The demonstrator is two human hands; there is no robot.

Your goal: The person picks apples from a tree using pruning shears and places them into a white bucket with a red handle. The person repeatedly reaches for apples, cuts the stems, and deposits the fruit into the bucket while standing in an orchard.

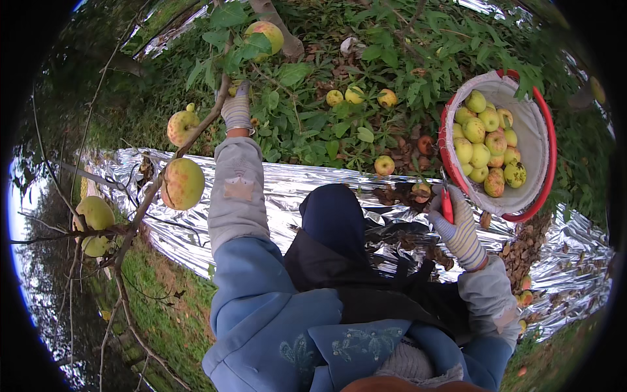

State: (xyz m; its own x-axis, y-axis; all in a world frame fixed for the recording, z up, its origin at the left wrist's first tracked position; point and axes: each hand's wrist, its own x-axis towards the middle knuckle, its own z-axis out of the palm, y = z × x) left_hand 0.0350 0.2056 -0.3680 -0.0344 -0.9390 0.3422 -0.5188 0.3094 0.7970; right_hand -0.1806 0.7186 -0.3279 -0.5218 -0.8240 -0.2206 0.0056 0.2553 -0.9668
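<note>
My left hand [237,109], in a striped knit glove, reaches up behind a branch; its fingers are around a yellow-green apple [236,88], mostly hidden by the glove and branch. My right hand [459,228], gloved alike, holds small red-handled pruning shears [446,203] beside the basket. The red-rimmed basket [551,147] has a white cloth lining and holds several yellow-green apples [474,130]. Near my left arm, a blushed apple [182,183] and another apple [182,128] hang by the branch. A further apple [265,39] hangs among leaves above my left hand.
A bare branch [156,183] curves down the left side, with more apples [95,213] on it. Silver reflective film [274,191] covers ground around my knee. Fallen apples [384,165] lie on the film's edge and among weeds. A tree trunk [279,29] stands at the top.
</note>
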